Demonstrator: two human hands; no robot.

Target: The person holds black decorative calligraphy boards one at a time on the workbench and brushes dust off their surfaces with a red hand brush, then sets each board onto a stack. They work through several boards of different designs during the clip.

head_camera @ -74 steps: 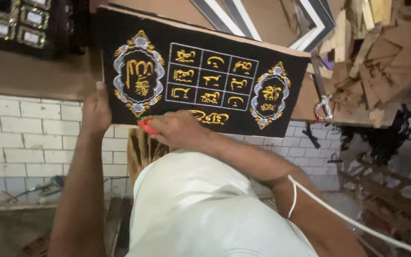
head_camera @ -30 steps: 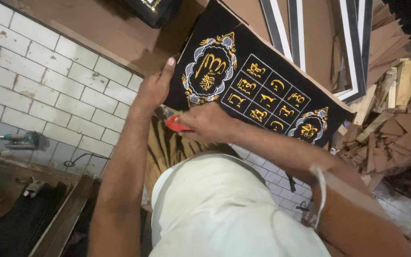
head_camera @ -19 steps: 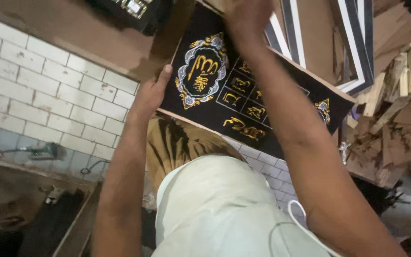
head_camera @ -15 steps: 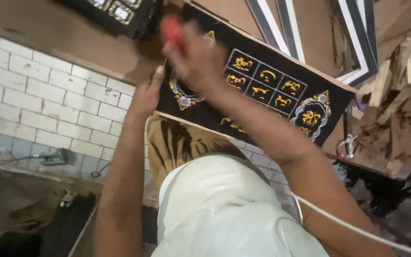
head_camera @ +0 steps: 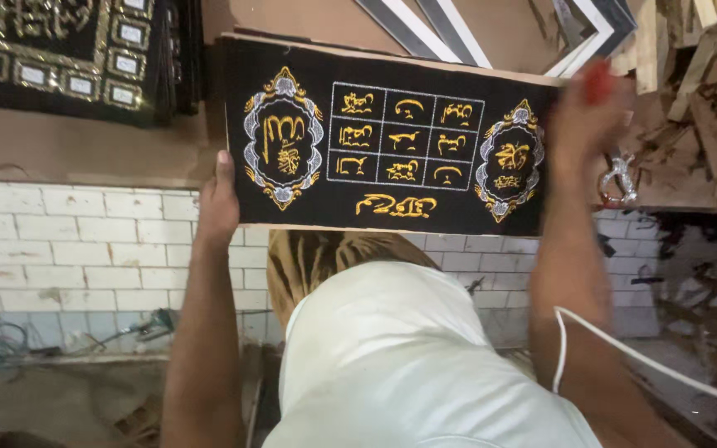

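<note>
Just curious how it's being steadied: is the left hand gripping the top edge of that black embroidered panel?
No, the left hand holds the black embroidered panel at its lower left corner.

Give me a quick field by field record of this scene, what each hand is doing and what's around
Left hand: grips the left edge of the black embroidered panel
Right hand: at the panel's right edge, holding a red-handled tool, blurred
Panel: black cloth, gold and silver ornaments, lying flat on the brown worktop
Nearby: second embroidered piece, frame mouldings, wood scraps, white cord

Pale garment, bare forearms, white cable.
</note>
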